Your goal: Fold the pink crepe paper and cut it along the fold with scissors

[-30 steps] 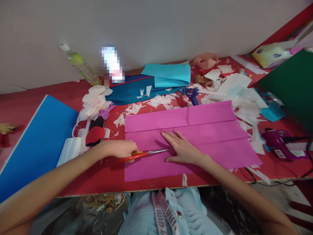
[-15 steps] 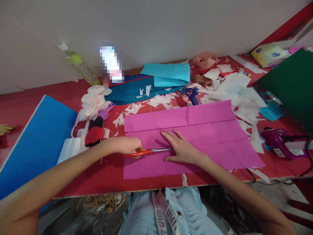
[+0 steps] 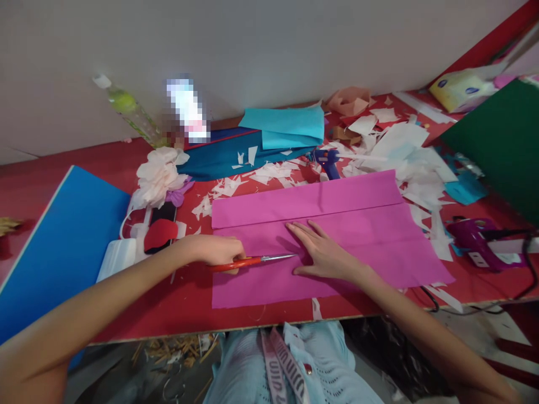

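Note:
A wide pink sheet, which looks like crepe paper, lies flat with its far strip set off by a crease. My left hand is closed around the orange handles of a pair of scissors. Their metal blades lie over the sheet and point right, towards my other hand; they look closed. With fingers spread, my right hand rests flat on the middle of the sheet, just right of the blade tips.
Behind the sheet are a blue glue gun, white paper scraps and folded turquoise paper. A white paper flower and blue board lie left. A purple device with a cable sits right; a bottle leans behind.
My right hand has slid slightly right across the pink sheet. My left hand keeps the scissors in nearly the same place. The view has shifted a little.

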Demonstrator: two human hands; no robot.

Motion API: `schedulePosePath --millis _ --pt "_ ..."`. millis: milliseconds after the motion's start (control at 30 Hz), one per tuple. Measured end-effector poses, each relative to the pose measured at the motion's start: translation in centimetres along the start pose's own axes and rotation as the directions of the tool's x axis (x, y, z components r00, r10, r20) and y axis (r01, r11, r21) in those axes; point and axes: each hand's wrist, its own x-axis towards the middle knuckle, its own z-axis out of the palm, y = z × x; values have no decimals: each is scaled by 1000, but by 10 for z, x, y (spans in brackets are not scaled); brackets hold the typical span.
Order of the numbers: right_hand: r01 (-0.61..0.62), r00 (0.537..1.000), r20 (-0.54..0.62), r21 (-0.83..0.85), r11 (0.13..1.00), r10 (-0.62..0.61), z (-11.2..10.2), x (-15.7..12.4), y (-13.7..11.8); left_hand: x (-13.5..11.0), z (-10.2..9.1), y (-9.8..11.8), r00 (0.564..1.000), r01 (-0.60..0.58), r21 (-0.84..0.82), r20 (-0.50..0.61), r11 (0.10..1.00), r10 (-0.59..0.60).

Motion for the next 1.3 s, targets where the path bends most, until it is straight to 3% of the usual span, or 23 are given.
schedulePosePath --millis 333,967,1300 --pt "4 1000 -16 27 1000 -4 3 0 2 2 2 -7 1000 -19 3 -12 1000 19" --pt "4 1000 -29 16 1000 -3 4 1 0 12 -6 14 997 -24 153 -74 988 36" --pt "-20 1000 -11 -7 1000 20 -2 -7 3 16 4 0 995 -68 -4 -68 998 68"
